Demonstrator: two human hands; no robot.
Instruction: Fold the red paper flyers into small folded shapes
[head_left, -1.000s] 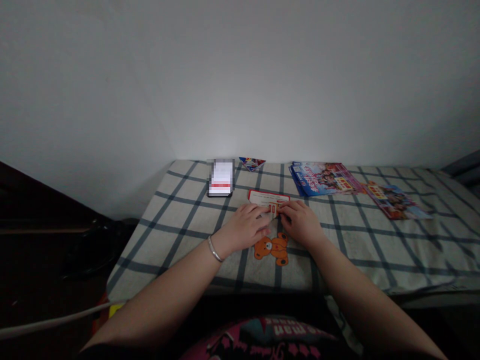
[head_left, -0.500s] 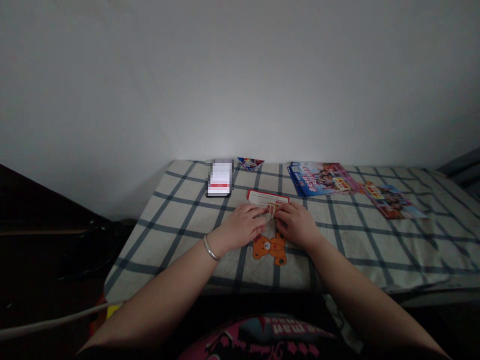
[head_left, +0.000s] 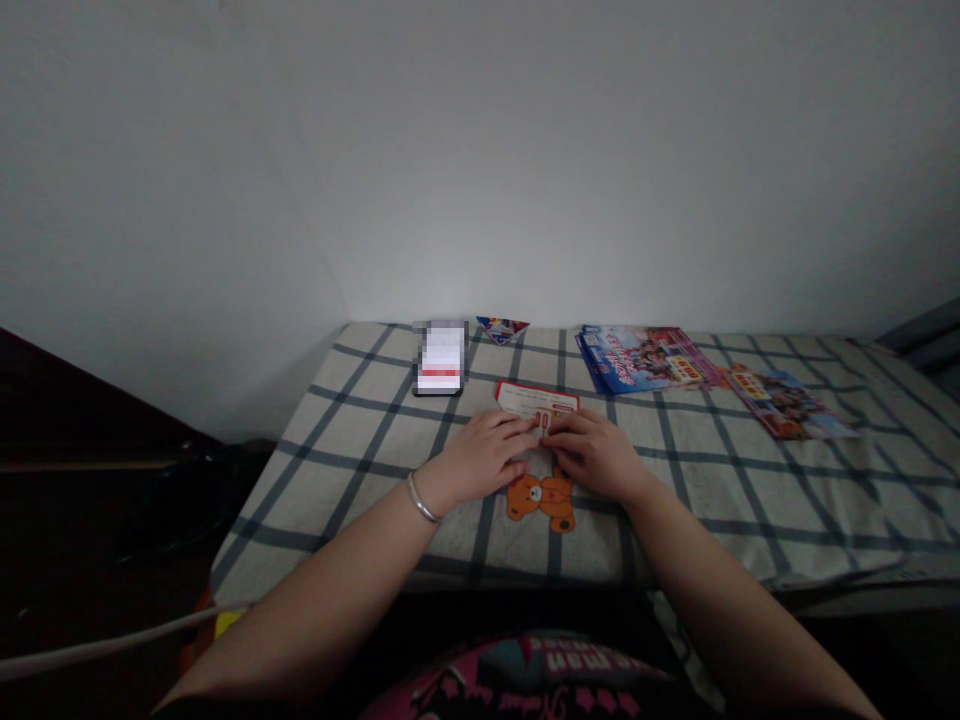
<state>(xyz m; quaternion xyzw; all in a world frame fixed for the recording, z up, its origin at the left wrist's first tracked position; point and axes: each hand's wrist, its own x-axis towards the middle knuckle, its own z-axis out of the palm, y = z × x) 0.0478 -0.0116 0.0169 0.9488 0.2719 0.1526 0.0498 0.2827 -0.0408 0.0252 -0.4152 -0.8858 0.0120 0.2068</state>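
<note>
A small sheet of printed paper [head_left: 536, 397], white with a red edge and a slanted left corner, lies on the checked cloth between my hands. My left hand [head_left: 484, 457], with a silver bangle at the wrist, holds down its left side with bent fingers. From the other side, my right hand [head_left: 598, 455] pinches the paper's near right part, thumb and fingers close together. The fingertips of both hands almost meet at the paper's near edge, and they hide part of it. Just below them, an orange bear print [head_left: 541, 500] shows on the cloth.
A lit phone [head_left: 439, 360] with a blurred screen lies at the back left. Beside it, a folded colourful paper triangle [head_left: 502, 329] rests near the wall. Several glossy leaflets [head_left: 637, 358] are stacked at the back right, with another leaflet [head_left: 787, 402] to their right.
My right hand's fingers have shifted slightly left along the paper's near edge. My left hand and the paper stay almost in place.
</note>
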